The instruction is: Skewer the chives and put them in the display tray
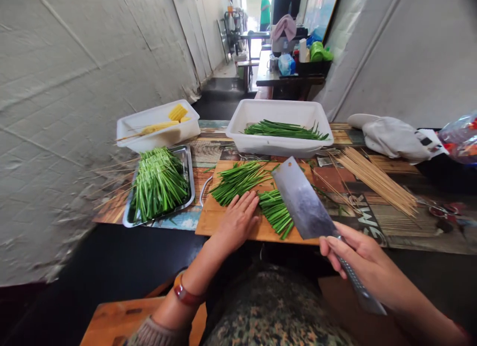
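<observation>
My right hand (354, 249) grips the handle of a cleaver (303, 202), its broad blade tilted up and left over the cutting board (206, 222). On the board lie two bunches of cut garlic chives, a left bunch (238, 179) and a right bunch (278, 217) partly behind the blade. My left hand (242, 214) rests flat, fingers stretched, on the board at the near edge of the left bunch. Left of the board, a metal tray (190, 172) carries skewered chives (160, 182), with sticks pointing left.
Behind the board stands a white tub (276, 147) with long chives (283, 130). A second white tub (156, 137) holds yellow skewered food (177, 112). Bamboo skewers (380, 182), scissors (443, 210) and a white cap (391, 135) lie at right. A person (265, 11) stands far back.
</observation>
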Available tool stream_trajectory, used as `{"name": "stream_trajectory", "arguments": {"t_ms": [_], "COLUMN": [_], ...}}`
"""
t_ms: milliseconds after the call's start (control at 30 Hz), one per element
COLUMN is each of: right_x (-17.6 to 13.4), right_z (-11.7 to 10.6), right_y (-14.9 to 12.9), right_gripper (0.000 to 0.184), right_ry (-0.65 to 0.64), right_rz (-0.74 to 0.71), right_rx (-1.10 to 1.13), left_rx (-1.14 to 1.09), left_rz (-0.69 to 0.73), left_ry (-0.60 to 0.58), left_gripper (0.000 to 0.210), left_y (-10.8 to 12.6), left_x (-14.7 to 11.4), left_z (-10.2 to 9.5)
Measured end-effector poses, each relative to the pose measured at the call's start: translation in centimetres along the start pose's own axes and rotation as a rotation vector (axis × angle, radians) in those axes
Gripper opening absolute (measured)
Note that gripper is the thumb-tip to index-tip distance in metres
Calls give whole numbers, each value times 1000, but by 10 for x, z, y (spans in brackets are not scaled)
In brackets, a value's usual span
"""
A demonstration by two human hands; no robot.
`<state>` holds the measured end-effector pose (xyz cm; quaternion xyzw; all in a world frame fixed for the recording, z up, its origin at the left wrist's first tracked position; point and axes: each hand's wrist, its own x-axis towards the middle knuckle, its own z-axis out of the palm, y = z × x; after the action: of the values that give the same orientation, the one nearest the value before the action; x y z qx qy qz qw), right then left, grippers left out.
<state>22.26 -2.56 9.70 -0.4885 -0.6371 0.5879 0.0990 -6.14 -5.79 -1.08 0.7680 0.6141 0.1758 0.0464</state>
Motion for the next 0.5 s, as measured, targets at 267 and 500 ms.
{"name": "stream_trajectory", "arguments": {"t_ms": [267, 500], "right_x": [2, -3], "right_z": [35, 49], "right_y": [-8, -15], "right_gripper": [47, 47], "right_ry": [-83, -57], "right_rz": [38, 48], "right_rx": [-89, -184], "left_rx": [-44, -27], "left_rz": [-199, -211], "left_ry": [192, 97], "left_gripper": [17, 23], "left_y": [-2, -11], "left_x": [12, 24], "left_z": [-5, 1]}}
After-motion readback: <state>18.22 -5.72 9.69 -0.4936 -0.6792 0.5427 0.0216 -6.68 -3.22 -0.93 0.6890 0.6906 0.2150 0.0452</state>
